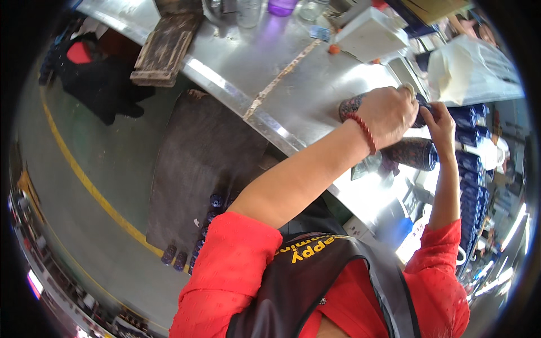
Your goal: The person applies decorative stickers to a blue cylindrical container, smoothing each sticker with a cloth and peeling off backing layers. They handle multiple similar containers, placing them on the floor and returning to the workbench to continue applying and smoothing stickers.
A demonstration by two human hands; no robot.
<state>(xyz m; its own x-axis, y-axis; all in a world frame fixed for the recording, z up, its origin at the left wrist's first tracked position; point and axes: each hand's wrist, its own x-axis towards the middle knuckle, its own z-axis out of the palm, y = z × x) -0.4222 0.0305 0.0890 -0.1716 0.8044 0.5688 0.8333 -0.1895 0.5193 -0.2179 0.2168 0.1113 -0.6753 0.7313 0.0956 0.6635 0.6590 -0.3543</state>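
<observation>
1. Metal topped the table, bright with reflections.
2. The left hand, a red bead bracelet at its wrist, was curled around a patterned cylinder over the table.
3. The right hand was at the cylinder's dark end — fingers bent, though one could not tell whether they gripped it.
4. A second cylinder — patterned, blue-ended — was near both hands.
5. A white box stood farther back.
</observation>
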